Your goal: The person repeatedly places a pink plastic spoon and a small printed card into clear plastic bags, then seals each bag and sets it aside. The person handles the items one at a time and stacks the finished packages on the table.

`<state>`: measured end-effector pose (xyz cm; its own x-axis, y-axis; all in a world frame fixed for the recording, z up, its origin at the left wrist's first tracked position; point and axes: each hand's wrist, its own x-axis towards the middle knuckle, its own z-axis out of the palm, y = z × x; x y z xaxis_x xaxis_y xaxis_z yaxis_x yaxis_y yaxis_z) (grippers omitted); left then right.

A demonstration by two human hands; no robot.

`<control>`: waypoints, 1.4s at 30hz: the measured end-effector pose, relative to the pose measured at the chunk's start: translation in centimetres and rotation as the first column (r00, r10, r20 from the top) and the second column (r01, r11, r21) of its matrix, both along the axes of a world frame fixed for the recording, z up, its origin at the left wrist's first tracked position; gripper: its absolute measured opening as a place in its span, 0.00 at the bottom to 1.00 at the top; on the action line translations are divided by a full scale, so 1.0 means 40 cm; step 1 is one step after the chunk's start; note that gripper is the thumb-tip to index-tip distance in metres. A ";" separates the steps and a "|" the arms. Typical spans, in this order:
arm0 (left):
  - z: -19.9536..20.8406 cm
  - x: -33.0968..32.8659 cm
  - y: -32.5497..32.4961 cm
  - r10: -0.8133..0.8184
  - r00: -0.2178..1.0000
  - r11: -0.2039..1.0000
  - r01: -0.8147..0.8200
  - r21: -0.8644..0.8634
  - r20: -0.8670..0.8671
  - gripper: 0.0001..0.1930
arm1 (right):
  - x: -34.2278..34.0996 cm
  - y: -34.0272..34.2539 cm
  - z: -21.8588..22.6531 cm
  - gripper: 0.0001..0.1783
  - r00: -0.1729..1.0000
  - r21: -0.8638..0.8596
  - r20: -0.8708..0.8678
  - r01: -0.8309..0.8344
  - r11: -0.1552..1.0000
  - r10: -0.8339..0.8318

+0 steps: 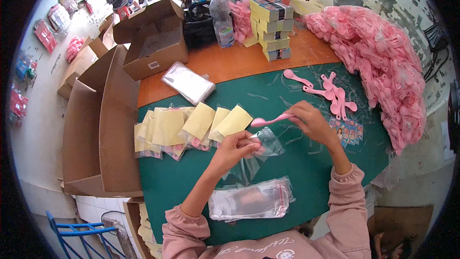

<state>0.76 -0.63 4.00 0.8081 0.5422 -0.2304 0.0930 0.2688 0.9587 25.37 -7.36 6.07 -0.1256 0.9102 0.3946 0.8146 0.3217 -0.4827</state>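
My right hand [310,121] pinches a pink plastic spoon [272,120], its bowl pointing left above the mat. Just below it, my left hand [238,146] grips a small clear plastic bag [271,144]; something pink shows by the fingertips, too covered to make out. Nearer me lies a stack of clear bags [251,200]. Left of my left hand rest several filled bags with pale yellow cards [168,127], pink pieces peeking out below. Beyond my right hand is a loose group of pink spoons [338,97], and small printed cards [352,132] lie beside that hand.
A large heap of bagged pink spoons [378,52] covers the table's right side. At the back stand bundled card stacks [273,29] and a water bottle [222,21]. Cardboard boxes [112,129] line the left edge. A white packet [188,82] lies on the green mat [182,187].
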 end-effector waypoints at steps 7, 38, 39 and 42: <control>0.006 0.004 0.007 0.224 0.972 0.971 -0.216 0.107 -0.074 0.10 | -0.060 -0.072 0.100 0.09 0.902 -0.085 -0.395 0.152 0.985 -0.173; 0.052 0.006 0.006 -0.018 0.998 0.991 0.025 0.130 -0.055 0.10 | -0.121 -0.080 0.117 0.06 0.869 0.163 -0.410 0.367 0.916 -0.276; 0.053 0.005 0.003 -0.007 0.998 0.986 0.017 0.166 -0.061 0.10 | -0.124 -0.079 0.119 0.06 0.889 0.160 -0.379 0.336 0.928 -0.257; 0.061 0.009 -0.002 0.000 0.997 0.979 0.014 0.201 -0.073 0.11 | -0.126 -0.081 0.125 0.05 0.909 0.175 -0.325 0.328 0.928 -0.260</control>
<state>1.13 -0.71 6.45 0.7973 0.5778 -0.1746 0.1650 0.0697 0.9838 20.33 -10.59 11.08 0.2850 0.7727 0.5672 0.7226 0.2156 -0.6568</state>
